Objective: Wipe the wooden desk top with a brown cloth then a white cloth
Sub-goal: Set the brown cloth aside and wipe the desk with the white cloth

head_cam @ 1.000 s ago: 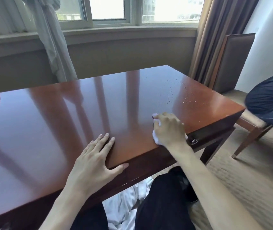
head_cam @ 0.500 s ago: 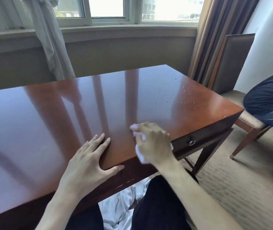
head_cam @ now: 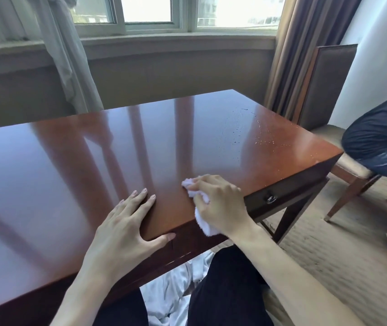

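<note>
Your right hand (head_cam: 220, 203) is gripping the white cloth (head_cam: 203, 218), fingers curled around it, pressing it onto the wooden desk top (head_cam: 93, 156) at the near edge, forearm angling in from lower right. Your left hand (head_cam: 126, 229) is lying flat just beside it, fingers straight, thumb hooking over the edge.

One glossy reddish-brown wooden desk (head_cam: 93, 165), one crumpled white cloth (head_cam: 203, 225) on it, two bare hands (head_cam: 122, 234), one brown upholstered chair (head_cam: 329, 90) beside the desk.

Bare forearms without sleeves, short plain nails, black trousers (head_cam: 225, 290) below.
</note>
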A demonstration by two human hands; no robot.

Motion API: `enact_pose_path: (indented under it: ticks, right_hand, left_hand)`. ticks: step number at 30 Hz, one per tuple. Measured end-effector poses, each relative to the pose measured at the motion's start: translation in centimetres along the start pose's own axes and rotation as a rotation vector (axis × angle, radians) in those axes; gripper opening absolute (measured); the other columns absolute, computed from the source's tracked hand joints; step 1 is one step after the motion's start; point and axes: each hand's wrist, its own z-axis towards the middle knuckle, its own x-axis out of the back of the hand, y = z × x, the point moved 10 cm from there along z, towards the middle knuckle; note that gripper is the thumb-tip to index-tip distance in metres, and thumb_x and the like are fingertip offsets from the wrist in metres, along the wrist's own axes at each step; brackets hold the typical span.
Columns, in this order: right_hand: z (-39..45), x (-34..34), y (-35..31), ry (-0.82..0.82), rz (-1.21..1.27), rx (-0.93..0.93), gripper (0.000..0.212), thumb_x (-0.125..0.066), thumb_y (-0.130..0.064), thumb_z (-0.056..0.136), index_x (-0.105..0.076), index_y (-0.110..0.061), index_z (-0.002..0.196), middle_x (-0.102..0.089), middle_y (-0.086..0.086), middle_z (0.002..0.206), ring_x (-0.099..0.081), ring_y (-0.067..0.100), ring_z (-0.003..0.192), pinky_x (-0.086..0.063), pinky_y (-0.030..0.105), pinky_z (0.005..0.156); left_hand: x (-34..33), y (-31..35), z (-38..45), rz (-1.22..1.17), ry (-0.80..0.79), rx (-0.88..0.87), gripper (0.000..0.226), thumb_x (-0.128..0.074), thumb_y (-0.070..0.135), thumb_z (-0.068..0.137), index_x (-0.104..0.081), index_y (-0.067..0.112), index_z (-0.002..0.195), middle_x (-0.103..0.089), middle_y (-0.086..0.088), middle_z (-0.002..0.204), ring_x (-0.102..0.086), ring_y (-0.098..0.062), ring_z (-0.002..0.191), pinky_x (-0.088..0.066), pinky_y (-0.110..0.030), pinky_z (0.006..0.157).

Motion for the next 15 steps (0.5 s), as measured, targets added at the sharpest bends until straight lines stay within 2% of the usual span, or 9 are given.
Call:
enact_pose_path:
  ticks: [2,4,7,9,11,12,13,15]
  right_hand:
    - [1.6,-0.8,-0.1,-0.132,0.036,0.060,0.026,-0.052,-0.036,0.095,-0.073,-0.041,0.109,-0.067,-0.021,0.120,-0.063,0.008,0.113,-0.053,0.035,0.088]
    - [4.6,-1.5,2.6,-0.208,-0.009,-0.027,0.030,-0.050,-0.035,0.098,-0.070,-0.042,0.119,-0.065,-0.017,0.126,-0.063,0.014,0.115,-0.048,0.036,0.093]
    - [6.5,-1.9,4.5,-0.164,-0.142,-0.174,0.038,-0.047,-0.026,0.097,-0.065,-0.033,0.130,-0.063,-0.007,0.130,-0.060,0.023,0.119,-0.047,0.037,0.090]
    - [5.4,-2.8,1.6,-0.163,-0.130,-0.058,0.041,-0.047,-0.027,0.094,-0.063,-0.032,0.132,-0.062,-0.007,0.132,-0.057,0.021,0.123,-0.050,0.039,0.090]
    - [3.3,-3.3,-1.3,-0.214,-0.001,0.118,0.045,-0.043,-0.031,0.091,-0.063,-0.038,0.130,-0.062,-0.016,0.133,-0.055,0.012,0.126,-0.051,0.036,0.092]
    - [3.1,-3.3,-1.3,-0.251,0.053,0.149,0.045,-0.041,-0.033,0.091,-0.064,-0.041,0.129,-0.061,-0.021,0.133,-0.054,0.007,0.127,-0.049,0.034,0.094]
    - [3.9,-3.3,-0.4,-0.273,0.075,0.118,0.044,-0.040,-0.033,0.092,-0.065,-0.042,0.127,-0.060,-0.023,0.134,-0.054,0.005,0.126,-0.049,0.032,0.096]
    - [7.0,-3.1,3.3,-0.202,0.017,-0.043,0.040,-0.046,-0.029,0.094,-0.066,-0.039,0.127,-0.061,-0.019,0.133,-0.057,0.011,0.124,-0.049,0.034,0.095]
  left_hand:
    - [-0.1,0.0,0.0,0.005,-0.009,0.001,0.107,-0.038,0.098,0.066,-0.034,0.038,0.155,-0.019,0.023,0.163,-0.006,0.006,0.150,-0.003,-0.020,0.121]
    - [-0.2,-0.1,0.0,0.009,-0.022,0.009,0.107,-0.038,0.098,0.067,-0.034,0.038,0.155,-0.018,0.023,0.163,-0.006,0.005,0.150,-0.002,-0.021,0.121]
    - [-0.1,0.0,-0.2,0.000,-0.036,0.016,0.106,-0.039,0.098,0.067,-0.032,0.039,0.156,-0.016,0.024,0.163,-0.003,0.006,0.150,-0.002,-0.021,0.121]
    - [-0.2,-0.2,-0.2,-0.010,-0.046,0.023,0.106,-0.038,0.098,0.067,-0.032,0.040,0.156,-0.015,0.025,0.163,-0.002,0.007,0.150,-0.003,-0.022,0.122]
    - [-0.5,-0.3,-0.2,-0.015,-0.070,0.027,0.106,-0.036,0.099,0.067,-0.030,0.041,0.156,-0.012,0.026,0.164,0.002,0.009,0.149,-0.001,-0.021,0.122]
    - [-0.5,-0.2,-0.1,-0.024,-0.092,0.024,0.106,-0.034,0.099,0.067,-0.027,0.042,0.156,-0.009,0.026,0.164,0.007,0.011,0.148,0.001,-0.019,0.121]
    - [-0.5,0.0,0.0,-0.039,-0.127,0.028,0.105,-0.031,0.099,0.069,-0.024,0.042,0.157,-0.005,0.025,0.164,0.012,0.012,0.146,0.003,-0.018,0.120]
    - [-0.1,0.5,0.7,-0.069,-0.215,0.055,0.096,-0.031,0.093,0.077,-0.019,0.041,0.158,-0.001,0.024,0.164,0.014,0.012,0.144,-0.001,-0.019,0.121]
